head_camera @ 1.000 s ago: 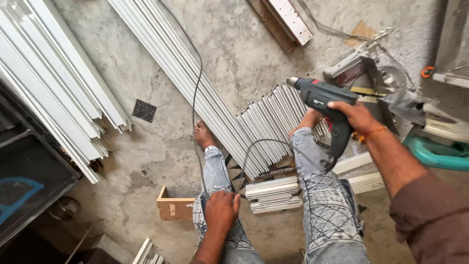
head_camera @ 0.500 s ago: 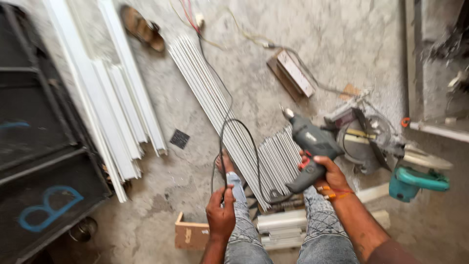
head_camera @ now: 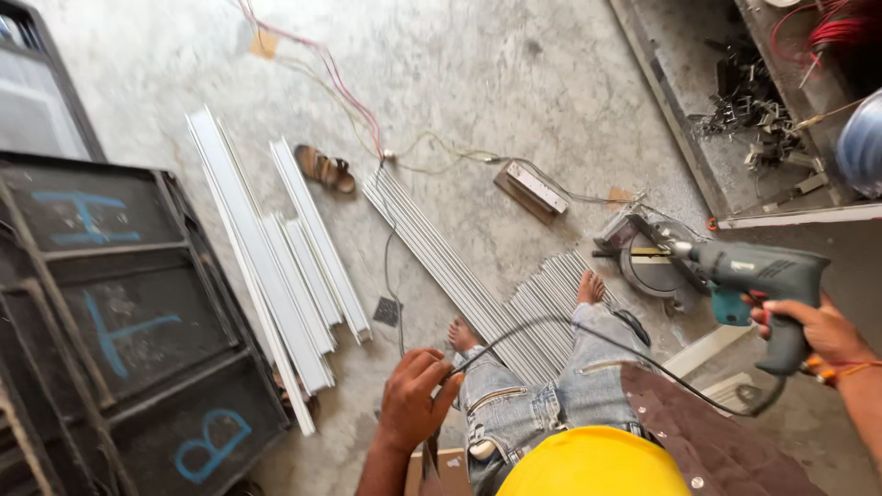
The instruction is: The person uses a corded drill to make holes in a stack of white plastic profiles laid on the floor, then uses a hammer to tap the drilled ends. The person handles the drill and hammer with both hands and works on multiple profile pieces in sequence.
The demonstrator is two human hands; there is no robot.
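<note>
Since half a second ago my view has swung up and back: the drill has gone from mid-frame to the right edge, the sandal has slid from the top of the frame toward its upper middle, and my left hand has left my knee for the cord.

Far left: dark metal panels (head_camera: 119, 321) with blue painted marks fill the left edge. Just right of them, long white profile strips (head_camera: 276, 276) lie on the grey concrete floor (head_camera: 514, 83), running from upper left down toward the lower middle. A brown sandal (head_camera: 326, 169) lies near their top end. A small dark square plate (head_camera: 387, 311) sits on the floor beside the strips.

Lower centre: my left hand (head_camera: 415, 397) is curled closed around the black cord (head_camera: 551, 323), fingers wrapped, thumb over. The cord runs right across my jeans (head_camera: 542, 395) to the drill. My bare feet rest on a second bundle of ribbed white strips (head_camera: 459, 276) lying diagonally through mid-frame. A yellow hard hat (head_camera: 593, 464) shows at the bottom edge.

Right of centre: a wooden block with a white top (head_camera: 531, 190) on the floor, then a mitre saw (head_camera: 648, 257).

Right edge: my right hand (head_camera: 813, 331) is closed on the pistol grip of the grey-green power drill (head_camera: 758, 276), held in the air, bit pointing left.
</note>
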